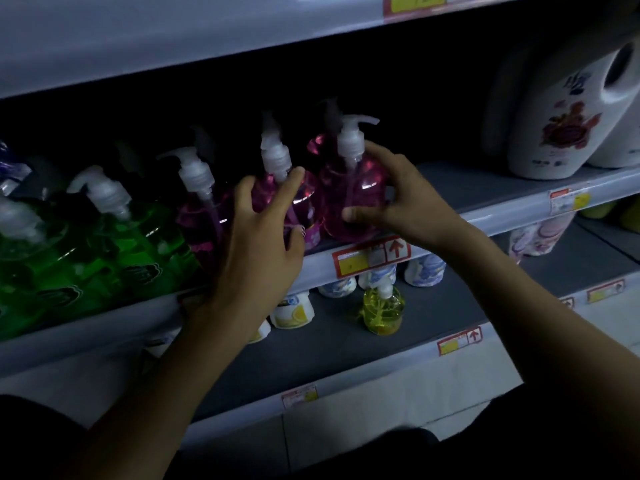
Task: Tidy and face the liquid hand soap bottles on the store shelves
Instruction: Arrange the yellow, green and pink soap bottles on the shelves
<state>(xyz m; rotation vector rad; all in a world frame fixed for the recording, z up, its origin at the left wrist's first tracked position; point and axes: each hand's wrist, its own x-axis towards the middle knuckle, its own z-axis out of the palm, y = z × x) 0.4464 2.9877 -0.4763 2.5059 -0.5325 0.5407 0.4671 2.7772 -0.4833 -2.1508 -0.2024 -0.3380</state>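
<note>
Pump bottles of liquid hand soap line the middle shelf (485, 213): green ones (145, 251) at left, pink ones to their right. My right hand (391, 199) grips the rightmost pink bottle (349, 188) at the shelf's front edge, thumb in front, fingers round its right side. Its white pump points right. My left hand (259, 237) lies over the neighbouring pink bottle (273, 192), fingers spread and slightly bent against its shoulder. A third pink bottle (204, 216) stands left of that. One yellow soap bottle (382, 310) stands alone on the shelf below.
Large white detergent jugs (557, 112) stand at the right end of the middle shelf, with bare shelf between them and the pink bottles. White refill pouches (292, 311) line the lower shelf. Price tags (370, 256) hang on the shelf rails. The upper shelf (173, 39) overhangs closely.
</note>
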